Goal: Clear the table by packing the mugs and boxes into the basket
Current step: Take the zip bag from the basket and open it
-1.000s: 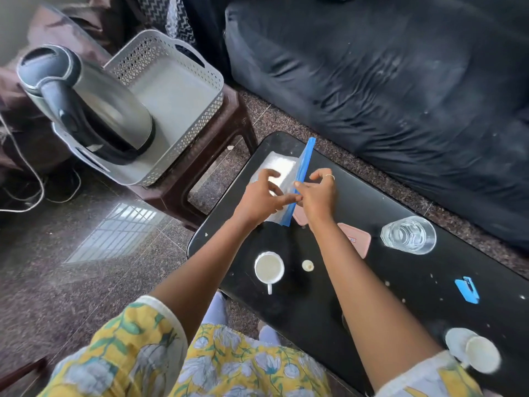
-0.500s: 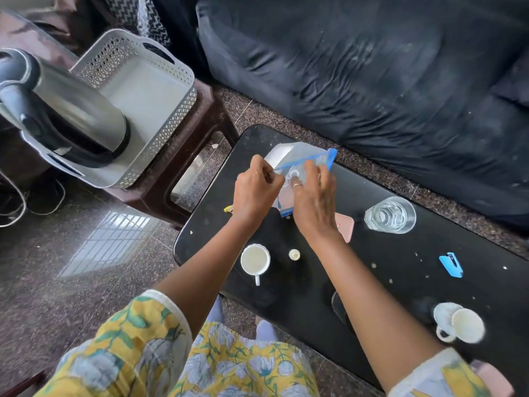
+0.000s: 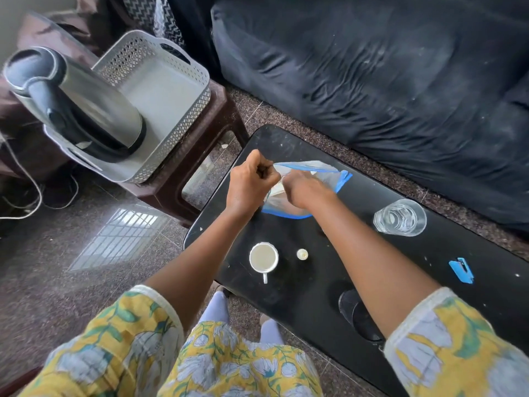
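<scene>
Black desk (image 3: 300, 305): glossy, smooth. Grey perforated basket (image 3: 200, 110): matt plastic. Silver kettle (image 3: 97, 110): brushed metal. Blue-edged clear bag (image 3: 329, 176): thin glossy plastic. White mug (image 3: 263, 257): glazed ceramic.

My sleeves (image 3: 123, 339), along the bottom of the frame, are yellow, printed with pale blue-white flowers and green leaves. The table (image 3: 429, 296) at centre is glossy black with white flecks. On it are a clear zip bag (image 3: 340, 179) with a blue rim, a white mug (image 3: 263, 257) and a bright blue clip (image 3: 461, 270). At upper left, the basket (image 3: 183, 116) is pale grey with lattice-pierced walls and the kettle (image 3: 86, 110) is silver and black. The sofa (image 3: 372, 67), upper right, is near-black.
</scene>
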